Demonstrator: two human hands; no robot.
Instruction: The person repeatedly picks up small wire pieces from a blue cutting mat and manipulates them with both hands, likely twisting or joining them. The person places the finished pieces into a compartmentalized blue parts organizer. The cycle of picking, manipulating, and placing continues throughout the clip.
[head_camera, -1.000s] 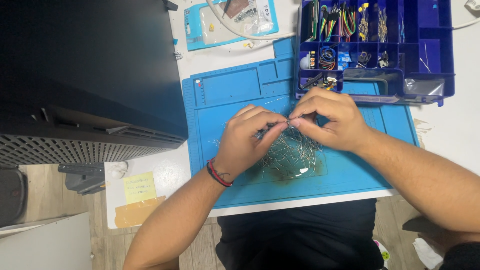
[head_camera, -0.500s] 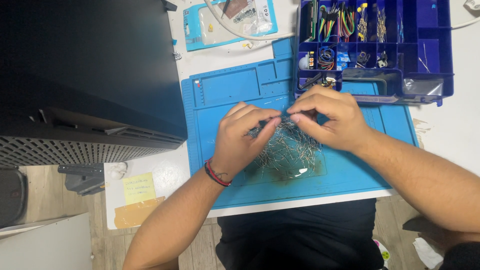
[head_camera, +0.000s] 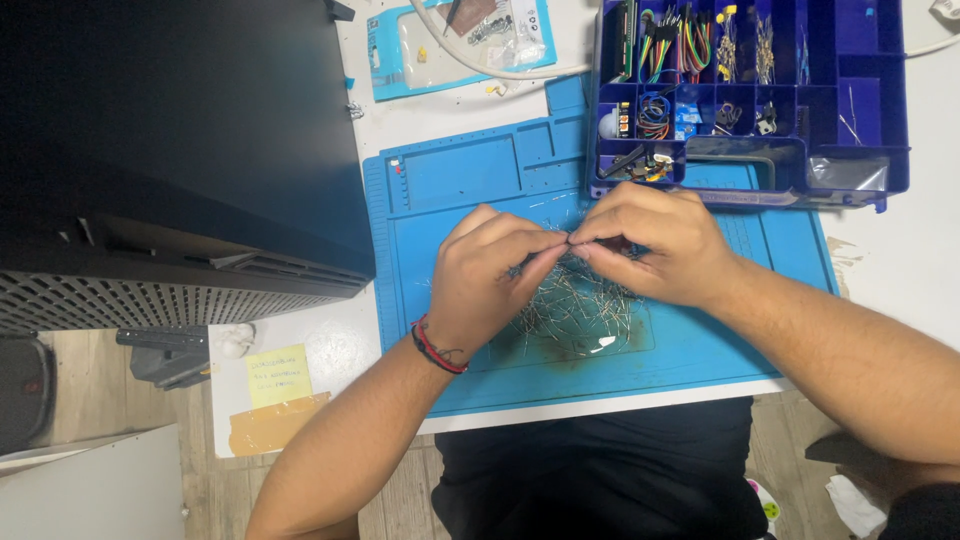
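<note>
Carefully, both hands, left hand (head_camera: 490, 280) and right hand (head_camera: 655, 245), pinch one thin wire (head_camera: 568, 240) above the wire pile (head_camera: 580, 305); best tease it free slowly.

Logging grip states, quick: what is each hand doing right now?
Left hand: fingers pinched shut on a thin wire lead above the wire pile.
Right hand: fingers pinched shut on the same lead, fingertips meeting the left's.

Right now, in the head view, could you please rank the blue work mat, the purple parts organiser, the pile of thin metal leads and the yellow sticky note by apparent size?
1. blue work mat
2. purple parts organiser, cut off by the top edge, so partly unsure
3. pile of thin metal leads, partly hidden under both hands
4. yellow sticky note
</note>
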